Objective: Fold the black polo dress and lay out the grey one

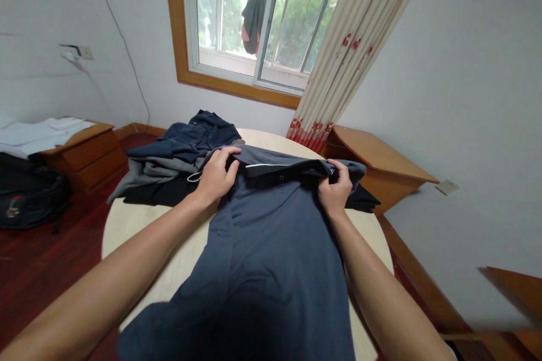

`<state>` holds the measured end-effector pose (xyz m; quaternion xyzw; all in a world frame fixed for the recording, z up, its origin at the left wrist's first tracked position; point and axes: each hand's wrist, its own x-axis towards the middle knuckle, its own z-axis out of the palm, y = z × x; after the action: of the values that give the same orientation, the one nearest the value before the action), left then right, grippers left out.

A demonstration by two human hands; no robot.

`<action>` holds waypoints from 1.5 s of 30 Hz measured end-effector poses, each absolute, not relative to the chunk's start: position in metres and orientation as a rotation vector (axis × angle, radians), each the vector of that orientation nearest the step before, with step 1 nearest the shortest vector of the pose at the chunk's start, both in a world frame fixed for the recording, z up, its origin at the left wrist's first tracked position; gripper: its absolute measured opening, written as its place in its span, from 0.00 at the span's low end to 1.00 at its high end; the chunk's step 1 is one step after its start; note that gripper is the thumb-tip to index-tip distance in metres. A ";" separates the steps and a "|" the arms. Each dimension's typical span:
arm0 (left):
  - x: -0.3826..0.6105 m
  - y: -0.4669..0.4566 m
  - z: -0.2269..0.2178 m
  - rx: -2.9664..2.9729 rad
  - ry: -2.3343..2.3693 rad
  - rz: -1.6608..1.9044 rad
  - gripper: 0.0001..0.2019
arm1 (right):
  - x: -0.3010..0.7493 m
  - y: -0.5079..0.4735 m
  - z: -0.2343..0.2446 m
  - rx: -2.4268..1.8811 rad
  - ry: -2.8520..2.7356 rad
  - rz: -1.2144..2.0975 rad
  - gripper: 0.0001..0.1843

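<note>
A dark blue-grey garment [271,237] lies spread over the round table and hangs off its near edge. Whether it is a top or trousers, I cannot tell. Its far edge is raised, showing a black inner band with a white strip and a small ring. My left hand [220,172] grips that edge on the left, thumb and fingers closed on the cloth. On the right, my right hand [336,185] pinches the same edge. Beside my left hand is a pile of dark blue, grey and black clothes [186,141]. Black cloth [362,198] shows beyond my right hand.
The pale round tabletop [127,231] stands before a window [271,22] with a cream curtain [339,51]. A wooden cabinet [381,158] is close behind at right. To the left are a drawer unit [91,152] with white cloth [42,132] and a black bag [31,192].
</note>
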<state>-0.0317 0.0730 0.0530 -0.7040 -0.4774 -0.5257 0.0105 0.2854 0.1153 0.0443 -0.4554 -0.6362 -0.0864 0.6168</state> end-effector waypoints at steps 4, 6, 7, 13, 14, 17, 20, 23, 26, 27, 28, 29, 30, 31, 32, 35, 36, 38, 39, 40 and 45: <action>-0.040 0.113 0.066 -2.171 -1.521 -1.337 0.22 | 0.283 0.165 0.062 -1.161 -1.740 -0.237 0.23; -0.044 0.142 0.065 -2.189 -1.625 -1.125 0.32 | 0.277 0.193 0.062 -1.328 -1.886 -0.182 0.32; -0.044 0.154 0.063 -2.197 -1.706 -1.008 0.36 | 0.273 0.204 0.058 -1.443 -1.938 -0.128 0.38; -0.025 0.161 0.042 -2.284 -1.921 -0.572 0.28 | 0.247 0.198 0.015 -1.811 -2.174 0.213 0.46; -0.018 0.150 0.039 -2.373 -1.861 -0.565 0.24 | 0.244 0.186 0.010 -1.772 -2.233 0.220 0.43; 0.002 0.110 0.029 -2.721 -1.659 -0.543 0.19 | 0.238 0.143 0.005 -1.656 -2.349 0.211 0.36; 0.010 0.068 0.019 -3.009 -1.443 -0.450 0.18 | 0.239 0.099 0.007 -1.605 -2.388 0.213 0.33; 0.003 0.035 0.012 -3.112 -1.312 -0.389 0.18 | 0.245 0.061 0.002 -1.635 -2.406 0.243 0.33; -0.012 0.011 0.011 -3.015 -1.331 -0.401 0.16 | 0.257 0.034 -0.008 -1.698 -2.385 0.218 0.32; -0.018 0.005 0.012 -2.950 -1.363 -0.384 0.16 | 0.263 0.028 -0.012 -1.708 -2.373 0.196 0.32; -0.024 -0.001 0.013 -2.881 -1.396 -0.356 0.16 | 0.270 0.024 -0.016 -1.711 -2.363 0.175 0.32; -0.031 -0.005 0.014 -2.818 -1.426 -0.324 0.17 | 0.278 0.021 -0.018 -1.707 -2.359 0.157 0.32; -0.039 -0.008 0.015 -2.765 -1.456 -0.291 0.18 | 0.286 0.020 -0.021 -1.697 -2.364 0.144 0.32; -0.047 -0.011 0.016 -2.723 -1.487 -0.260 0.20 | 0.295 0.020 -0.022 -1.687 -2.371 0.138 0.33; -0.056 -0.012 0.017 -2.690 -1.526 -0.230 0.21 | 0.303 0.021 -0.022 -1.679 -2.378 0.135 0.33; -0.083 -0.016 0.024 -2.603 -1.707 -0.109 0.28 | 0.319 0.023 -0.020 -1.683 -2.396 0.135 0.33; -0.090 -0.018 0.029 -2.568 -1.773 -0.046 0.29 | 0.321 0.023 -0.018 -1.705 -2.396 0.134 0.33; -0.095 -0.025 0.039 -2.498 -1.869 0.093 0.28 | 0.315 0.019 -0.013 -1.754 -2.398 0.123 0.32; -0.094 -0.030 0.045 -2.483 -1.887 0.143 0.26 | 0.309 0.014 -0.010 -1.760 -2.402 0.110 0.31; -0.089 -0.036 0.050 -2.497 -1.879 0.158 0.23 | 0.301 0.009 -0.008 -1.747 -2.407 0.096 0.30; -0.051 -0.064 0.052 -2.931 -1.663 -0.225 0.21 | 0.265 -0.019 -0.007 -1.586 -2.408 0.170 0.31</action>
<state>-0.0513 -0.0641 0.0522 -0.8618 -0.4890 -0.0661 -0.1174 0.2653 -0.0187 -0.0072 -0.5446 -0.8270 0.0584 0.1263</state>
